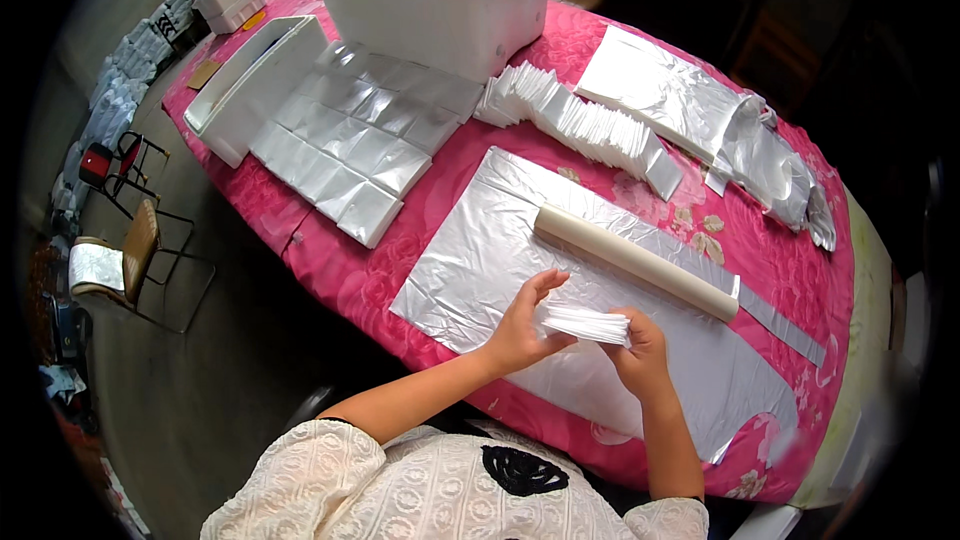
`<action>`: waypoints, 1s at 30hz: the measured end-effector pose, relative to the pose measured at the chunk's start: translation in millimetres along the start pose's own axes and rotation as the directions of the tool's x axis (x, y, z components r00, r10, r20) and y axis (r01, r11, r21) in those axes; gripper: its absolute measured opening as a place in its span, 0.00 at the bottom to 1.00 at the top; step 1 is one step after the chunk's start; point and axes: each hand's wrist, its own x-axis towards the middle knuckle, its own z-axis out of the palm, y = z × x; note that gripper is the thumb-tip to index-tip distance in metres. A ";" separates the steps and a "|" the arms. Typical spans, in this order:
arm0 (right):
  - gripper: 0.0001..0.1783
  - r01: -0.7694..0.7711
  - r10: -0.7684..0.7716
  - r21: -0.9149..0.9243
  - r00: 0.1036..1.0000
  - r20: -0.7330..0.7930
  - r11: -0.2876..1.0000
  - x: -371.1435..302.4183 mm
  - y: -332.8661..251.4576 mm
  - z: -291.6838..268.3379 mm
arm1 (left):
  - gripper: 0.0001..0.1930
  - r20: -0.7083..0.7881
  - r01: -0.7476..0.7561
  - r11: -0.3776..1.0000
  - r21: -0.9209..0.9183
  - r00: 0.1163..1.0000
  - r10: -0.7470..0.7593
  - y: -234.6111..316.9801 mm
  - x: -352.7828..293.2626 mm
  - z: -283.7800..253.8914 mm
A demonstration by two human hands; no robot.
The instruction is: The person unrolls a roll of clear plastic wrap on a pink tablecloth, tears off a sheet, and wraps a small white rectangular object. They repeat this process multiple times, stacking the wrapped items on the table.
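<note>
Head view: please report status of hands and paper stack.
Left hand and right hand both holding white paper stack. Above silver sheet. Cardboard tube just beyond.

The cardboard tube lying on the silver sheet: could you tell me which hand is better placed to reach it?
Probably the right hand: the cardboard tube lies just beyond it, while the left hand sits farther over. Both currently hold the white folded stack.

Two hands (520,325) (640,345), one cardboard tube (635,262), three white boxes (440,0).

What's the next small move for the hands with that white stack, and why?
Probably lower the stack of folded white pieces onto the silver sheet: both the left hand and right hand hold it just above the sheet.
</note>
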 end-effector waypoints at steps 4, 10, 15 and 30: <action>0.14 -0.082 0.098 0.168 0.991 -0.087 0.982 2.2 33.4 21.0 | 0.31 0.166 0.007 0.960 0.279 0.985 -0.056 -2.6 -3.9 -10.7; 0.23 0.157 -0.190 -0.317 0.979 -0.076 0.935 -4.8 52.1 21.0 | 0.23 0.230 -0.213 0.899 0.383 0.965 0.131 -9.9 -12.3 -1.6; 0.20 -0.035 0.045 -0.266 0.998 0.032 0.963 -2.5 37.5 18.8 | 0.17 0.165 -0.220 0.908 0.355 0.971 0.171 -9.3 -12.6 -10.2; 0.18 -0.273 0.235 0.156 0.946 0.225 0.949 28.2 -4.1 81.8 | 0.12 -0.668 0.186 0.940 -0.285 0.665 -0.334 35.3 208.9 -359.6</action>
